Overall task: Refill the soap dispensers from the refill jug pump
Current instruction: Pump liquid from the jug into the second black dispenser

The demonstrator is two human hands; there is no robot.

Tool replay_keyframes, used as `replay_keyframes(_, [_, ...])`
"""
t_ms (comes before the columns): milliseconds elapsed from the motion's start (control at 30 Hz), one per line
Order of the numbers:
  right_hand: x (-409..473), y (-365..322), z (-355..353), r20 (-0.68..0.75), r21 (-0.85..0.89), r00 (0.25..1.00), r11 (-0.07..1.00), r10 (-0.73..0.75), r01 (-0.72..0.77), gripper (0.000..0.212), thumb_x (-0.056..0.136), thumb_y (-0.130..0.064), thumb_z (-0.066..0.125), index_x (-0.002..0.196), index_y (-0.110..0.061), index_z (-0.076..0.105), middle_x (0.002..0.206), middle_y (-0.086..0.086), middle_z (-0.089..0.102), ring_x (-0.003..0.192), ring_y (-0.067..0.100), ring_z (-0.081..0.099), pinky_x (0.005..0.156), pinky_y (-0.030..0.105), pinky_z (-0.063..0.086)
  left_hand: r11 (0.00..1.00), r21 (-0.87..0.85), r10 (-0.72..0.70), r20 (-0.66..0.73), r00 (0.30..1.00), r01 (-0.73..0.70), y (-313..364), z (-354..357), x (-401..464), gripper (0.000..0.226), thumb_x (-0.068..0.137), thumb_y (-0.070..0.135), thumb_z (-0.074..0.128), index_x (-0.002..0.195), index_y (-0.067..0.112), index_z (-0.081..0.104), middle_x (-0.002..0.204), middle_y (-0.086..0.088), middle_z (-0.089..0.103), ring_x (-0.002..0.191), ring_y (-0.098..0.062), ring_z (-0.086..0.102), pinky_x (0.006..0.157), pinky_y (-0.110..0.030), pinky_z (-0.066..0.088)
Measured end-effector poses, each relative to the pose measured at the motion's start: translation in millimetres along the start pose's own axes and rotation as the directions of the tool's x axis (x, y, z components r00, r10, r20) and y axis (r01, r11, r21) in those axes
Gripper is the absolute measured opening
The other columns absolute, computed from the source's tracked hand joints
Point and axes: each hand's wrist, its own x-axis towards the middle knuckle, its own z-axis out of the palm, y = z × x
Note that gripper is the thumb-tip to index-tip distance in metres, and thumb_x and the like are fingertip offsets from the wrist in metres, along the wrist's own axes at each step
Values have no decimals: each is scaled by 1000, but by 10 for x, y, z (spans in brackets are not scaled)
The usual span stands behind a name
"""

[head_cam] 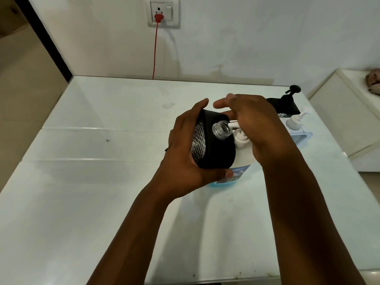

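Black plastic with a diamond-textured clear panel makes up the soap dispenser bottle (pixel 213 145), which the left hand (pixel 185 153) grips around its body, thumb over the far edge and fingers curled beneath. The bottle is tilted, its open clear threaded neck (pixel 222 130) pointing toward 3 o'clock, just beside the white pump spout (pixel 234 125) of the refill jug (pixel 232 175). The jug stands on the white table (pixel 102 171) directly under both hands; only its white pump collar, a blue label and a blue-tinted base show. The right hand (pixel 257 124) lies over the pump head with fingers straight and reaching toward 9 o'clock; whether the palm presses on the pump I cannot tell, since the hand hides the contact.

At 2 o'clock from the hands, a second black dispenser (pixel 287 104) stands with its black pump top fitted, and just at 5 o'clock from it a white pump bottle (pixel 294 121) sits in a pale blue tray (pixel 302 138). On the wall at 11 o'clock, a red plug (pixel 158 17) sits in a white socket plate (pixel 163 12), its red cord (pixel 154 56) dropping behind the table. A white cabinet (pixel 345 112) stands at 3 o'clock.
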Motion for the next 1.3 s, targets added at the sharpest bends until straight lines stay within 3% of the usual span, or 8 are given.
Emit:
replay_keyframes(167, [-5, 93, 29, -20, -7, 997, 997, -72, 72, 34, 104, -15, 41, 108, -24, 74, 114, -3, 70, 101, 11, 64, 63, 15, 40, 1000, -7, -14, -5, 1000, 14, 15, 22, -4, 131, 52, 53, 97, 161, 46, 25, 160, 16, 38, 150, -12, 43, 123, -49, 45])
replay_keyframes(267, [19, 154, 48, -31, -41, 995, 995, -92, 91, 32, 104, -14, 43, 110, -23, 73, 116, -2, 69, 102, 10, 63, 87, 25, 53, 1000, 5, -16, -7, 1000, 16, 24, 17, -10, 131, 53, 45, 100, 162, 43, 26, 160, 14, 39, 150, -13, 43, 123, -50, 44])
replay_keyframes(433, [-15, 41, 21, -53, 112, 999, 994, -7, 13, 29, 100, -20, 45, 113, -15, 71, 111, 9, 72, 80, 7, 64, 59, 18, 42, 1000, 17, -20, -3, 1000, 20, 64, 2, -10, 128, 54, 38, 99, 160, 46, 27, 158, 14, 40, 150, -14, 43, 123, -49, 45])
replay_keyframes(533, [-27, -22, -42, 3, 93, 998, 994, 65, -65, 32, 102, -33, 41, 113, -23, 70, 104, -1, 74, 86, 3, 65, 56, 21, 39, 1000, 26, -16, -3, 1000, 16, 42, -16, -16, 129, 56, 35, 100, 162, 44, 27, 158, 14, 39, 150, -15, 42, 123, -49, 44])
replay_keyframes(633, [-2, 18, -17, 1, -27, 1000, 1000, -13, 13, 34, 104, -23, 38, 116, -24, 70, 114, 0, 71, 91, 5, 64, 49, 8, 38, 999, 28, -23, -1, 1000, 23, 51, -22, -1, 130, 55, 36, 100, 161, 50, 25, 159, 15, 38, 151, -15, 41, 123, -49, 45])
replay_keyframes(933, [13, 116, 66, -34, -92, 993, 990, -113, 109, 31, 104, -14, 43, 119, -20, 70, 119, -3, 65, 95, 3, 58, 98, 26, 48, 999, 35, -20, -1, 1000, 20, 91, -13, 4, 127, 52, 50, 96, 157, 46, 25, 157, 11, 41, 148, -12, 43, 124, -50, 43])
replay_keyframes(1133, [10, 7, 10, 9, 79, 998, 995, -56, 55, 32, 105, -15, 39, 124, -13, 65, 119, 7, 68, 78, -1, 62, 42, 4, 37, 999, 46, -16, -4, 1000, 16, -4, -44, 8, 130, 55, 36, 101, 160, 49, 25, 160, 13, 38, 151, -15, 42, 123, -51, 44])
replay_keyframes(1300, [39, 78, 71, -38, 23, 994, 995, -98, 99, 33, 103, -11, 40, 121, -12, 68, 121, 11, 67, 91, 10, 63, 62, 5, 47, 999, 32, 0, -10, 1000, 0, 19, -24, 11, 126, 56, 36, 99, 158, 44, 25, 160, 8, 40, 150, -16, 44, 123, -51, 44])
